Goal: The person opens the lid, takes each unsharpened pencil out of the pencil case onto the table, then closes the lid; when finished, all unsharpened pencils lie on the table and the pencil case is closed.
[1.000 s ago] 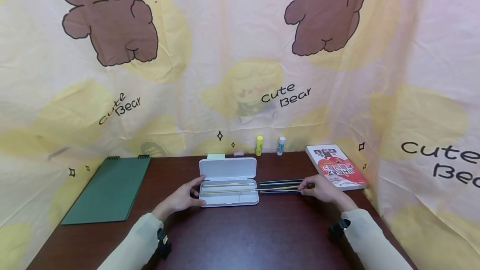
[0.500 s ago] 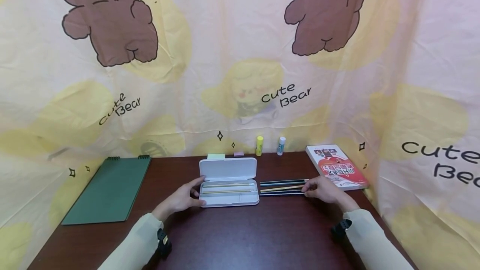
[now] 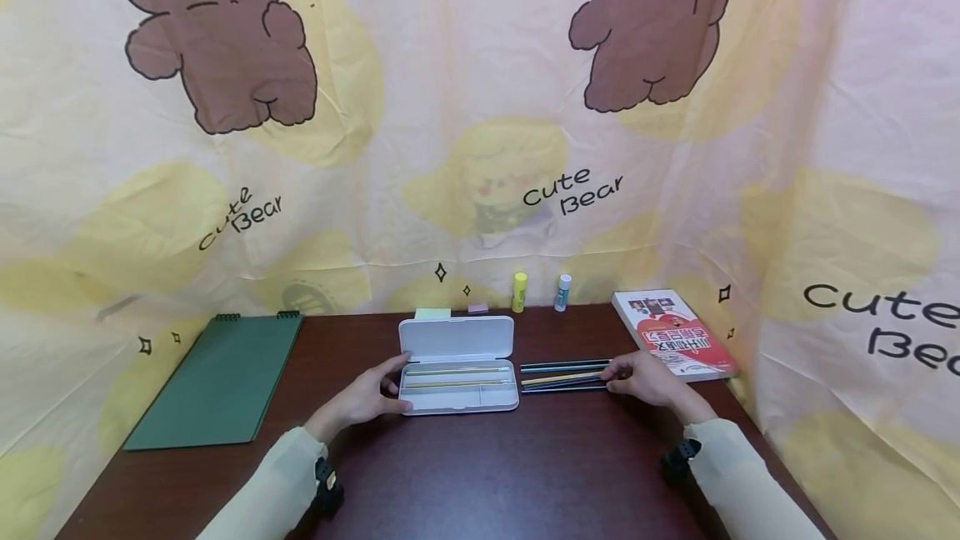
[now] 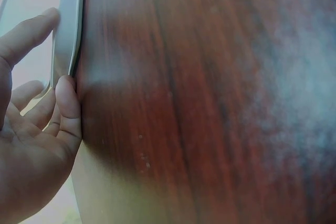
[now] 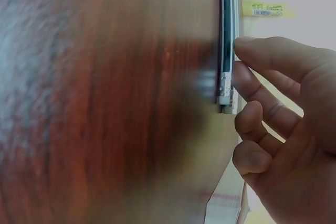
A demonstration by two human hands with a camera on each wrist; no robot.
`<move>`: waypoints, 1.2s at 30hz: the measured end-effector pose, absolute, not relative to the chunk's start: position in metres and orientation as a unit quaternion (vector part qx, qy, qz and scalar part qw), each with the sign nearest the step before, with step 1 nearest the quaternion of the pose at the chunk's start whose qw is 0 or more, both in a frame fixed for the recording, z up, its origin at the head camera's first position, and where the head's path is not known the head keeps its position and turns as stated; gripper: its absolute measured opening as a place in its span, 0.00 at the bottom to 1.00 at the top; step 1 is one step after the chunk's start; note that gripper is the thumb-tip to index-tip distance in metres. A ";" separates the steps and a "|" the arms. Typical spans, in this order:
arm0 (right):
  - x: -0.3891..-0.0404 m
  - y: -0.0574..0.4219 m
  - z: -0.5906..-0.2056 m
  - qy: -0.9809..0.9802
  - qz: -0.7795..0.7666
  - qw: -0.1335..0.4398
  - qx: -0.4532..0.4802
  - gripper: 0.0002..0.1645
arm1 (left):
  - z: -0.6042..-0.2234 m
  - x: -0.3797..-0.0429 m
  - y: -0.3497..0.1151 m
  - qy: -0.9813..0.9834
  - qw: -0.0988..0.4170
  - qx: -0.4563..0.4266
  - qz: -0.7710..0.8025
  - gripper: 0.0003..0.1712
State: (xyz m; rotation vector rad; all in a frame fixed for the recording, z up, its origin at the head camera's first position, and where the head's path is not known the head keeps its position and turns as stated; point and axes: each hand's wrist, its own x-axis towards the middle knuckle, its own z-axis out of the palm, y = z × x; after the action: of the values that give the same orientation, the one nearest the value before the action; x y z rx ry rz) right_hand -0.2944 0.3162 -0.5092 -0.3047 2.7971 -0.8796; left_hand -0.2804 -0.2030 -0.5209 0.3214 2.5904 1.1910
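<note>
Pencil case (image 3: 456, 340), white, open, grasped between fingers of left hand (image 3: 363, 395); pencils (image 5: 227, 30) directly at fingers of right hand (image 3: 643, 377), impossible to tell if grasped or released.

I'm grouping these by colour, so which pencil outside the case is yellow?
The yellow pencil runs through the middle of the group between the white case and the right hand; dark pencils lie on its far and near sides.
</note>
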 end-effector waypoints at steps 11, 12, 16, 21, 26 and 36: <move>-0.299 0.290 -0.499 0.940 -0.304 0.097 -0.124 0.11 | -0.520 -0.280 -0.203 0.897 0.132 0.107 0.407 0.54; -0.299 0.286 -0.498 0.939 -0.304 0.098 -0.126 0.11 | -0.520 -0.280 -0.203 0.898 0.133 0.106 0.406 0.54; -0.302 0.270 -0.495 0.933 -0.318 0.100 -0.136 0.10 | -0.520 -0.280 -0.202 0.897 0.134 0.103 0.408 0.53; -0.306 0.247 -0.494 0.930 -0.317 0.091 -0.162 0.09 | -0.521 -0.280 -0.202 0.897 0.132 0.108 0.409 0.53; -0.307 0.223 -0.491 0.929 -0.315 0.084 -0.178 0.09 | -0.521 -0.280 -0.203 0.897 0.132 0.109 0.407 0.53; -0.309 0.182 -0.490 0.922 -0.304 0.073 -0.227 0.08 | -0.519 -0.279 -0.203 0.896 0.136 0.108 0.408 0.53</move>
State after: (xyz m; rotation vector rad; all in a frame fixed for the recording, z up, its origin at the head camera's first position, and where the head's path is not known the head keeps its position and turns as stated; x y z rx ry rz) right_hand -0.3089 0.1818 -0.4903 -0.6831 2.7706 -0.9133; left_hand -0.2790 -0.2030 -0.5194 0.3124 2.5960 1.1814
